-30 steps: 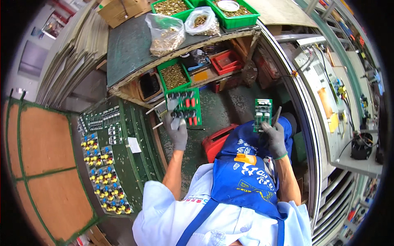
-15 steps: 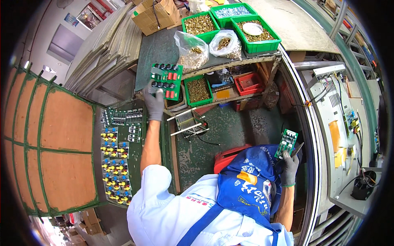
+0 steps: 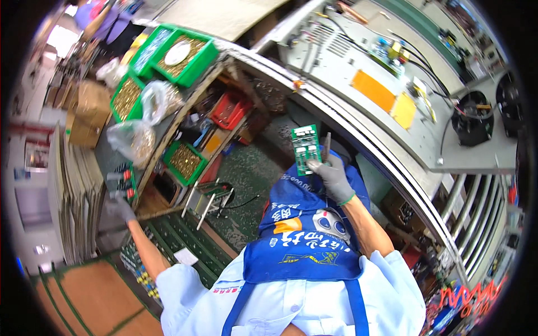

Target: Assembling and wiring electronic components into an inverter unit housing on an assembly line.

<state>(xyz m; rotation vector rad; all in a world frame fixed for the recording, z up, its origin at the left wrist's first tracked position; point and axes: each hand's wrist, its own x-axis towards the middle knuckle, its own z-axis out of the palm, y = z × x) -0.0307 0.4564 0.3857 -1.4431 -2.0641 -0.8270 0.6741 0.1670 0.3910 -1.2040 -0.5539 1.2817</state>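
Note:
My left hand [image 3: 120, 209], in a grey glove, is closed on the lower edge of a green circuit board [image 3: 130, 182] with red and black parts. It is stretched out to the left, beside the bench's left end; blur hides its fingertips. My right hand [image 3: 338, 182], also gloved, is in front of my blue apron. It grips a second green circuit board [image 3: 305, 147] carrying white parts. A slim grey metal tool [image 3: 327, 147] sticks up from the same hand next to that board; its kind is not clear.
Green bins of brass parts [image 3: 186, 59] and clear plastic bags [image 3: 132, 138] stand on the bench. A red tray [image 3: 230, 110] sits on the shelf below. Grey stacked panels [image 3: 77, 196] lean at left. To the right is a metal chassis [image 3: 342, 73] with wires and black fans [image 3: 473, 115].
The view has swung to the right. My left hand with its board now appears lower and farther left, and my right hand with board and tool shows nearer the middle.

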